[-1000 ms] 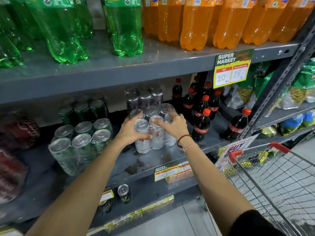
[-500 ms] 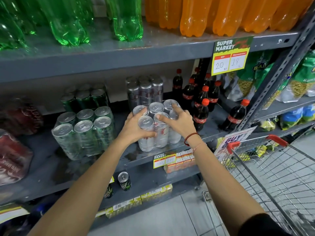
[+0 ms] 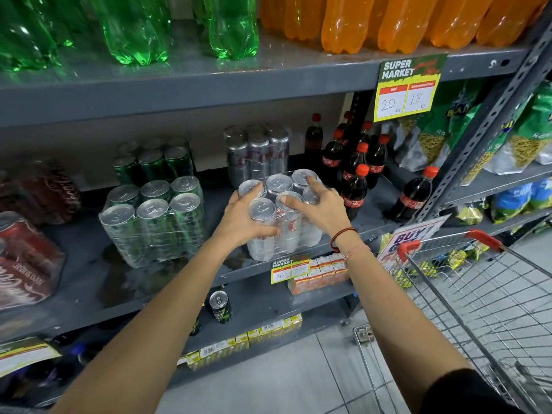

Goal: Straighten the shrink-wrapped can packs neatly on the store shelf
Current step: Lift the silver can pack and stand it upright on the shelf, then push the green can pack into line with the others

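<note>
A shrink-wrapped pack of silver cans [image 3: 280,234] stands at the front edge of the middle shelf [image 3: 89,282]. My left hand [image 3: 242,219] grips its left side, thumb across the front. My right hand [image 3: 321,209] lies over its right top, fingers spread on the can lids. A second silver pack [image 3: 257,153] stands behind it. To the left stand a green can pack [image 3: 155,225] and another green pack [image 3: 152,162] at the back. Red can packs [image 3: 27,258] lie at the far left.
Small cola bottles [image 3: 354,186] stand just right of the silver pack. Large green and orange bottles [image 3: 343,22] fill the top shelf. A price tag [image 3: 407,88] hangs from that shelf. A wire shopping cart [image 3: 478,309] stands at my right. Loose cans [image 3: 220,306] sit on the lower shelf.
Both hands stay on the silver pack, which sits in much the same spot. The view has dropped slightly and moved closer to the shelf.
</note>
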